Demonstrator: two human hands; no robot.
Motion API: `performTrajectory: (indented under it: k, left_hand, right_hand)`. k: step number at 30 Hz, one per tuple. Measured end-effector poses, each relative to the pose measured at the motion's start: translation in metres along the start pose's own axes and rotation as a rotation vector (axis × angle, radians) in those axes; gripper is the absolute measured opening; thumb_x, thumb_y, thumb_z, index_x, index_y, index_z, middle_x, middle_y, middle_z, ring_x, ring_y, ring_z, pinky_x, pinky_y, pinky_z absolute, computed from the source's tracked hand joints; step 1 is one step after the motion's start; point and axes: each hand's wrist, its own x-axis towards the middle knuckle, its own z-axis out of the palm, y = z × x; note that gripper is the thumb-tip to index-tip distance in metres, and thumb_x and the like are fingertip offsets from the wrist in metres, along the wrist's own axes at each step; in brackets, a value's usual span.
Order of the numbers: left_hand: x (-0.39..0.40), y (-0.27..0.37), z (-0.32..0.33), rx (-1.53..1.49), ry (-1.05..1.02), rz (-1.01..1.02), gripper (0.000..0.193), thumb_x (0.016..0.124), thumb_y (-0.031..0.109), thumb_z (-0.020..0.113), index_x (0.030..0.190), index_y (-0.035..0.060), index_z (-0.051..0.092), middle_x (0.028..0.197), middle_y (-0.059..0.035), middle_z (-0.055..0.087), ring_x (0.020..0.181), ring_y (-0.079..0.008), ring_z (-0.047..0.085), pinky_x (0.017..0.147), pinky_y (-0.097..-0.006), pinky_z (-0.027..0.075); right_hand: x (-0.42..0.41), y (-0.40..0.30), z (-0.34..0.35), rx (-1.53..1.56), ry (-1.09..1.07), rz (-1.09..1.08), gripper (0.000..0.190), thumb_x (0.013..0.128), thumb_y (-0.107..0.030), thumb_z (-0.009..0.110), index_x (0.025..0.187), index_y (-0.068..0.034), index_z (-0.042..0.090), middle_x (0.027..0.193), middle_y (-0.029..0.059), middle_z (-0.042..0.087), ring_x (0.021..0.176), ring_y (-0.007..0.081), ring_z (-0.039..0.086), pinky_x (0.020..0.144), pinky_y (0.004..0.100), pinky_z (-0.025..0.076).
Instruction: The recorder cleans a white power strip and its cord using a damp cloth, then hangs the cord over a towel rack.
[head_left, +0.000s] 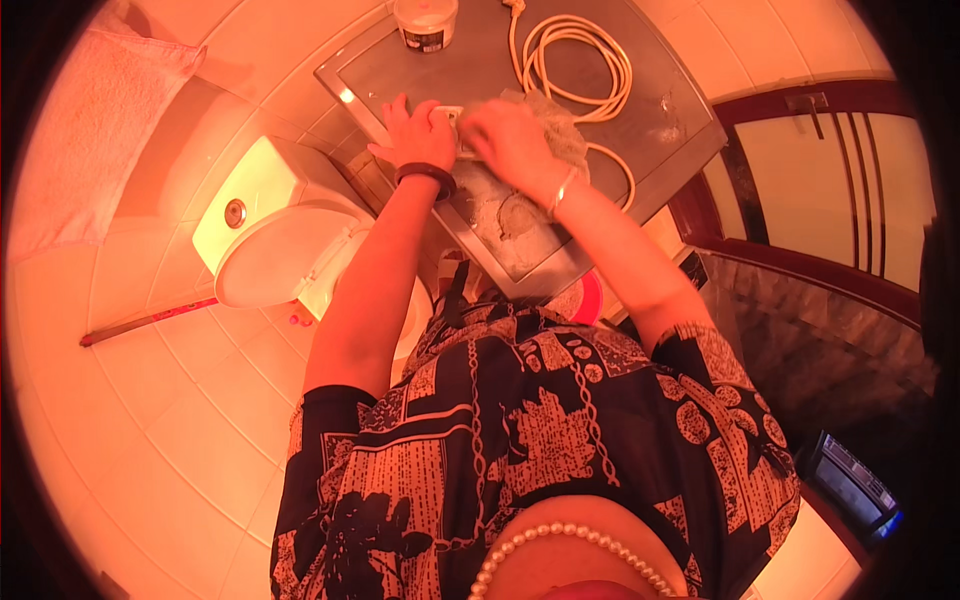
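My left hand is at a pale, flat object, its thumb and index finger against one end and the other fingers spread. The rest of that object is largely covered by my hands. My right hand, blurred and with bent fingers, is over its other end. Under and beside my right hand lies a crumpled greyish cloth; whether my fingers grip it is hidden. Both hands are above a grey metal-edged top, which has wet-looking smears near its front corner.
A coiled pale cable lies behind my right hand, with one length looping under the cloth. A white tub stands at the back. A toilet is at left, a pink-rimmed basin below the top's corner, a door at right.
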Motion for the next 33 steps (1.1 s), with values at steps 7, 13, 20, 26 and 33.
performTrajectory:
  k: [7,13,20,26,33]
  left_hand:
    - [0.002,0.002,0.002,-0.013,-0.026,0.000,0.033,0.092,0.034,0.046,0.109,0.0258,0.073,0.150,-0.0086,0.043,0.147,-0.0279,0.026,0.108,-0.0769,0.003]
    - [0.003,0.003,0.001,0.001,0.001,0.013,0.031,0.092,0.034,0.047,0.109,0.0263,0.072,0.150,-0.0070,0.042,0.146,-0.0262,0.028,0.107,-0.0771,0.005]
    - [0.002,0.011,-0.007,-0.012,-0.067,-0.014,0.031,0.091,0.031,0.048,0.110,0.0260,0.072,0.153,-0.0088,0.039,0.149,-0.0281,0.023,0.108,-0.0771,0.003]
    - [0.003,0.013,-0.001,0.035,-0.040,-0.006,0.031,0.091,0.031,0.049,0.110,0.0254,0.072,0.151,-0.0087,0.040,0.147,-0.0263,0.028,0.108,-0.0775,0.007]
    - [0.002,0.009,-0.004,0.040,-0.033,-0.020,0.032,0.091,0.031,0.047,0.111,0.0244,0.072,0.149,-0.0097,0.041,0.144,-0.0243,0.032,0.109,-0.0765,0.008]
  right_hand:
    - [0.020,0.012,0.016,0.226,0.152,0.076,0.014,0.082,-0.010,0.069,0.096,-0.009,0.069,0.093,0.0083,0.066,0.092,0.0325,0.062,0.083,0.0433,0.049]
    - [-0.031,-0.027,0.002,0.234,0.221,0.061,0.024,0.080,-0.002,0.066,0.103,-0.009,0.070,0.106,0.0103,0.061,0.100,0.0332,0.059,0.088,0.0418,0.049]
    - [-0.064,-0.027,-0.066,0.531,-0.057,0.137,0.018,0.086,-0.004,0.063,0.103,-0.006,0.069,0.099,0.0115,0.063,0.097,0.0311,0.061,0.083,0.0383,0.051]
    - [-0.064,-0.001,-0.071,-0.067,-0.055,0.076,0.053,0.086,-0.032,0.069,0.133,-0.014,0.053,0.127,0.0100,0.057,0.123,0.0298,0.051,0.104,0.0486,0.036]
    - [-0.150,-0.023,-0.084,-0.237,-0.343,-0.045,0.081,0.079,-0.046,0.073,0.147,-0.018,0.041,0.146,0.0091,0.045,0.134,0.0285,0.042,0.105,0.0487,0.034]
